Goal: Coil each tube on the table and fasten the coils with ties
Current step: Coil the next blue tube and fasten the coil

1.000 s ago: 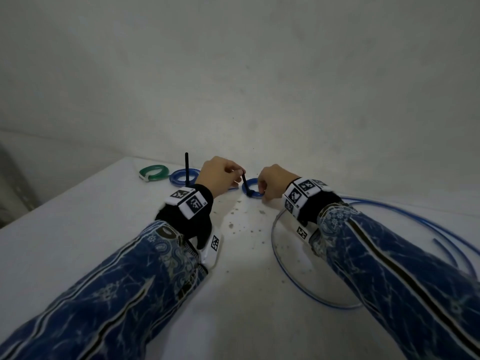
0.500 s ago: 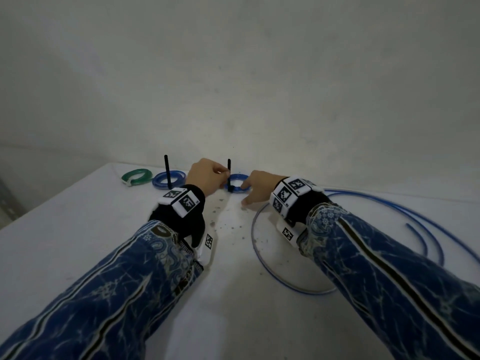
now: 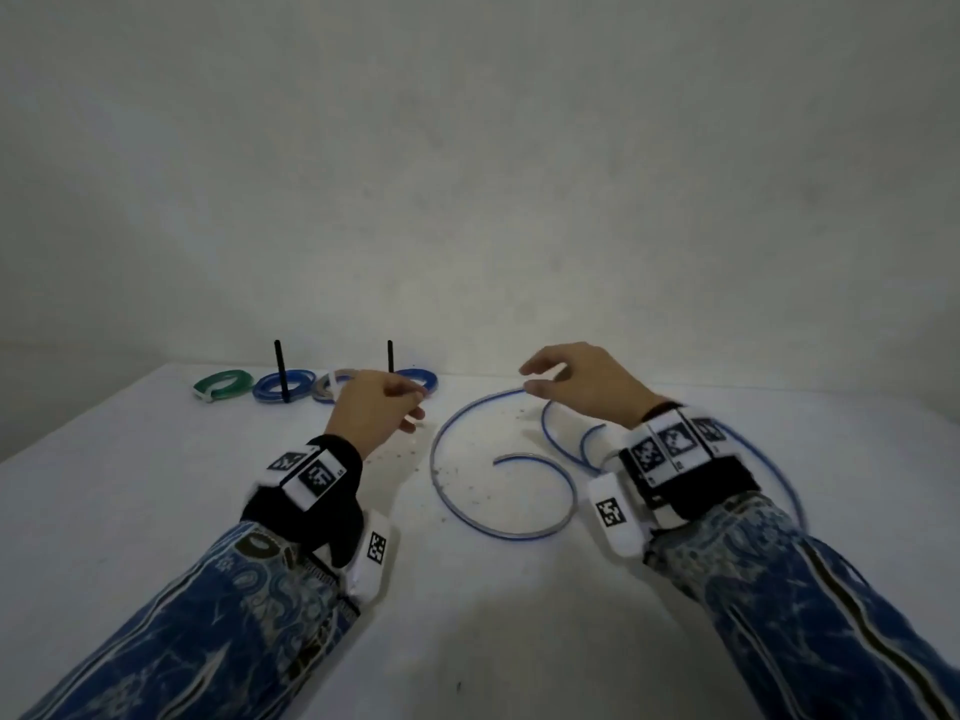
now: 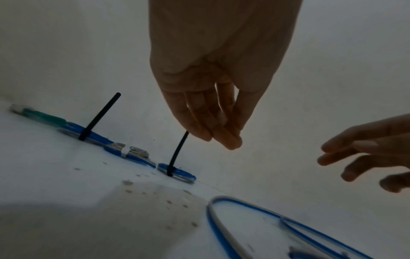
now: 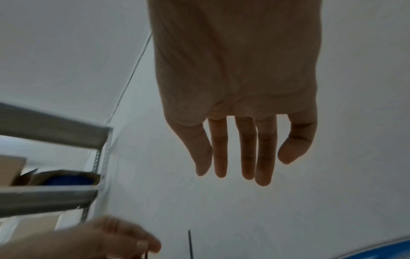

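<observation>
Presently, our findings at this station:
Left hand (image 3: 376, 407): fingers hang loosely together just beside the upright tail of a black tie (image 4: 177, 154); we cannot tell whether they touch it, and nothing is gripped.
Right hand (image 3: 576, 384): fingers spread and straight, holding nothing, hovering over the near end of the loose blue tube (image 3: 498, 530).
Finished coils: four small flat rings stand in a row at the table's (image 3: 130, 511) far edge, a green coil (image 3: 223, 384), a blue coil (image 3: 284, 385), a grey-and-blue coil (image 3: 327, 389) and another blue coil (image 3: 418, 379). We judge they were parked there to keep the working area free.
Fastenings: two blue coils carry stiff black ties with tails standing upright, untrimmed; the other two are bound with white ties.
Remaining work: the loose tube lies in a wide open spiral, thin, smooth and springy-looking, with further lengths trailing right. We judge it is next for coiling.
Surface: matt white, speckled with small debris.
</observation>
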